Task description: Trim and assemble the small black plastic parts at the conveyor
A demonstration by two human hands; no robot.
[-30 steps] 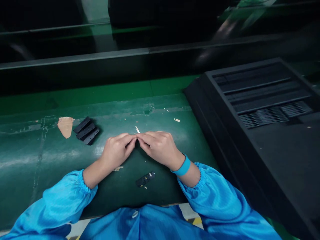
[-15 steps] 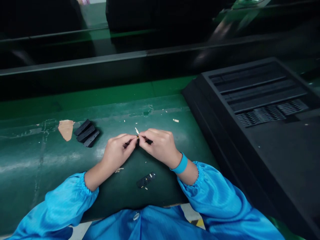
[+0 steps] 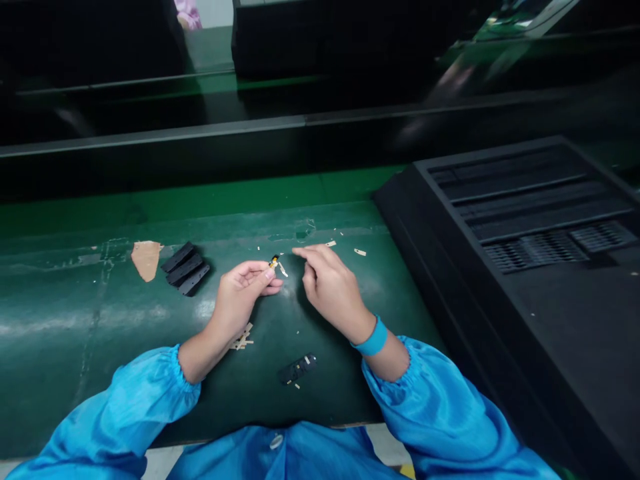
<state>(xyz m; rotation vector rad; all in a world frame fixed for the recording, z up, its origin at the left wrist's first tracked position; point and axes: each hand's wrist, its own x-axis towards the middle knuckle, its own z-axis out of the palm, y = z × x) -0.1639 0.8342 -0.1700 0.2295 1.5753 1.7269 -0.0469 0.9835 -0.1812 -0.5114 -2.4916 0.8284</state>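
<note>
Between thumb and fingers, my left hand (image 3: 245,285) pinches a small black-and-yellow part (image 3: 274,261), too tiny to name more exactly. A pale sliver (image 3: 283,269) lies just right of its fingertips. My right hand (image 3: 333,280) is apart from it, fingers stretched toward the upper left, with nothing visible in them. Below the hands a flat black plastic piece (image 3: 298,369) with small pale bits on it rests on the green work surface (image 3: 225,407). A little pile of cream strips (image 3: 243,339) sits beside my left wrist.
Several black blocks (image 3: 185,269) are lined up at the left, beside a torn tan scrap (image 3: 147,260). Loose pale chips (image 3: 360,252) lie beyond my right hand. A large black panel with slots (image 3: 505,280) stands along the right. A dark ledge (image 3: 200,137) crosses the back.
My right hand has come away from the small part and moved right, its fingers extending. My left hand still holds the part. The camera view has shifted slightly.
</note>
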